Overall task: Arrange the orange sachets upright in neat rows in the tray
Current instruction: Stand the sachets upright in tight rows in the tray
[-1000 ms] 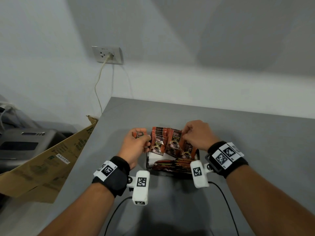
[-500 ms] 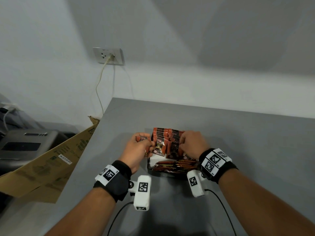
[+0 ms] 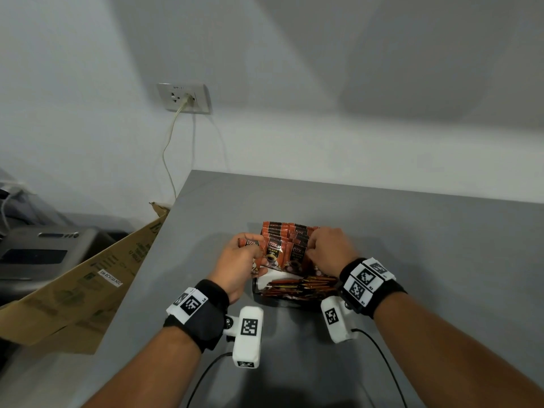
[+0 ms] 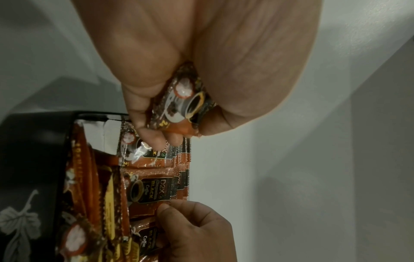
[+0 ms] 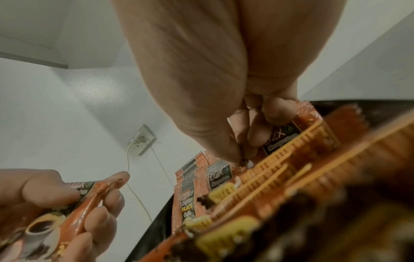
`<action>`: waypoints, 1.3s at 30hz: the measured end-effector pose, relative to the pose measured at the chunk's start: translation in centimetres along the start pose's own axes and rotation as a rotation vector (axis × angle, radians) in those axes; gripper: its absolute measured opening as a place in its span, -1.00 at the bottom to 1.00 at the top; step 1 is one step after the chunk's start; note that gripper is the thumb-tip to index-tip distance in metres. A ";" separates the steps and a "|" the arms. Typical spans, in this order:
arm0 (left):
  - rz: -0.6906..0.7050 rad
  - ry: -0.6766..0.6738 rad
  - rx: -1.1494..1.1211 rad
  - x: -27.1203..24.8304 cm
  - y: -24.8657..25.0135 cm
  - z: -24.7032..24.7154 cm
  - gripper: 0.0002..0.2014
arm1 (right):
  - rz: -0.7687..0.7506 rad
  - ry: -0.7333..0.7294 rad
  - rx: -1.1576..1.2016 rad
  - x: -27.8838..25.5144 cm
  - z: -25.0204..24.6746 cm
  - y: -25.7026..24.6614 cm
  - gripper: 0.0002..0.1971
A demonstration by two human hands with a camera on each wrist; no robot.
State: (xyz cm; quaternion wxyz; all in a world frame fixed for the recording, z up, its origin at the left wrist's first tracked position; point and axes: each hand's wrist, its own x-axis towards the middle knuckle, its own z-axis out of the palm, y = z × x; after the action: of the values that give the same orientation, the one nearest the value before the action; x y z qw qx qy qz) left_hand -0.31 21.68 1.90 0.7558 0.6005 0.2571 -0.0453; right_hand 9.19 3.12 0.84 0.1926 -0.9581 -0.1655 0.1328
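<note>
A black tray [image 3: 256, 292] sits on the grey table and holds several orange coffee sachets [image 3: 275, 253] standing upright in rows, with more lying flat at its near side [image 3: 297, 287]. My left hand [image 3: 240, 263] grips a small bunch of sachets [image 4: 182, 99] just left of the tray. My right hand [image 3: 326, 250] pinches the tops of the upright sachets [image 5: 281, 134] on the tray's right side. The tray's dark wall [image 4: 29, 141] shows a pale leaf pattern in the left wrist view.
A flattened cardboard box [image 3: 88, 278] leans off the table's left edge, beside a grey machine [image 3: 38, 254]. A wall socket [image 3: 184, 97] with a plugged cable is above the table's far left corner. Cables trail from the wrist cameras near the table's front.
My right hand has moved left and down onto the upright sachets, pressing them together. My left hand stays beside the tray with its sachets.
</note>
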 end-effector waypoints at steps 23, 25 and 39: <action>0.127 -0.079 0.331 0.2 0.0 1.4 -0.77 | 0.004 -0.051 0.231 -2.6 -5.1 3.6 -0.83; 0.136 -0.092 0.382 0.0 -0.2 1.7 -0.81 | 0.016 -0.065 0.196 -2.8 -3.8 4.1 -0.82; 0.256 -0.297 0.917 -1.0 -1.9 1.6 -0.74 | -0.025 0.113 0.151 -4.1 -2.1 4.9 -0.87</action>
State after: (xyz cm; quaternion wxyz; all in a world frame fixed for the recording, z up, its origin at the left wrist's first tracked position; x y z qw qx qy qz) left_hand -1.34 19.40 0.91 0.4417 0.8849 0.0244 -0.1456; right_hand 7.41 -3.35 1.44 0.2749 -0.9446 -0.1561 0.0884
